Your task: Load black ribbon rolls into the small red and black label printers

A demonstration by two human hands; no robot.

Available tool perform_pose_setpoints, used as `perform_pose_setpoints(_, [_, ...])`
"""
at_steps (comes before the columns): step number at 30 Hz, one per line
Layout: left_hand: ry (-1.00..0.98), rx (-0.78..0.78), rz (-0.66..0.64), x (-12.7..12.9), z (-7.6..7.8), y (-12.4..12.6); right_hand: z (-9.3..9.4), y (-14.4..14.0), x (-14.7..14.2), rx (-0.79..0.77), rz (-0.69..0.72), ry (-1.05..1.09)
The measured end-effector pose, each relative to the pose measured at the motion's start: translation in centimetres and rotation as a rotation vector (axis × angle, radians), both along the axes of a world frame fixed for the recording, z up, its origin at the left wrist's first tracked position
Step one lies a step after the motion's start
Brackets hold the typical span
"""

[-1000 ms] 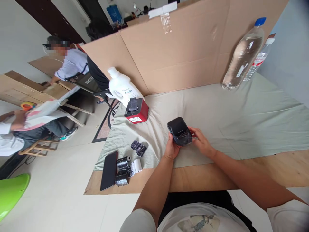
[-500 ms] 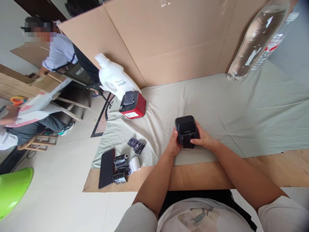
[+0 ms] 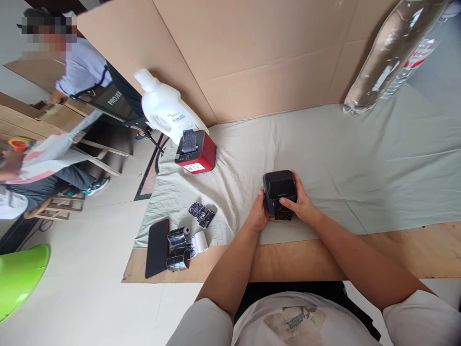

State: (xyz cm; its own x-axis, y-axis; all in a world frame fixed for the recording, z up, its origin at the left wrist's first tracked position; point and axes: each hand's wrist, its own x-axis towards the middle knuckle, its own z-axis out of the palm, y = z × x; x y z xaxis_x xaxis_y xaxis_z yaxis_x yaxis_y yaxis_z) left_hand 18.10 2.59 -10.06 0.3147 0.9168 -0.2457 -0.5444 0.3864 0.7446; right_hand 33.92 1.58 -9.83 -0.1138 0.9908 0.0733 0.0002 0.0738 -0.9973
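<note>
Between both hands, over the cloth near the table's front edge, is a small black receipt printer (image 3: 280,183). A strip of black-printed paper (image 3: 283,212) hangs from its near side. My left hand (image 3: 258,211) is closed round the left side of the casing, its fingers mostly hidden. My right hand (image 3: 303,204) grips the right side, with the thumb lying across the front by the paper slot. To the left stands a red and black printer (image 3: 203,153) with a black-printed strip (image 3: 189,142) sticking out of its top.
At the left lie a dark phone (image 3: 157,247), black-printed paper rolls (image 3: 177,240), a white roll (image 3: 200,241) and a crumpled strip (image 3: 201,214). A white jug (image 3: 167,108) and water bottles (image 3: 385,53) stand by the cardboard wall (image 3: 259,53). People sit at far left.
My right thumb has shifted slightly up and left on the printer's front. The printer has tilted a little in my hands, and the head view has shifted slightly.
</note>
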Motion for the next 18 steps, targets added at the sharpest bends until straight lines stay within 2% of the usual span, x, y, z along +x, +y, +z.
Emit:
perform_pose_setpoints(5, [0.035, -0.067, -0.003, -0.1, 0.0, 0.2, 0.1, -0.6, -0.1, 0.09, -0.025, -0.131])
perform_pose_setpoints(12, [0.122, 0.003, 0.041, -0.2, -0.2, 0.2, 0.2, -1.1, -0.7, 0.074, -0.013, -0.032])
perform_pose_setpoints(18, [0.162, -0.02, 0.069, -0.3, -0.1, 0.3, 0.9, -1.5, -0.8, 0.056, 0.003, 0.029])
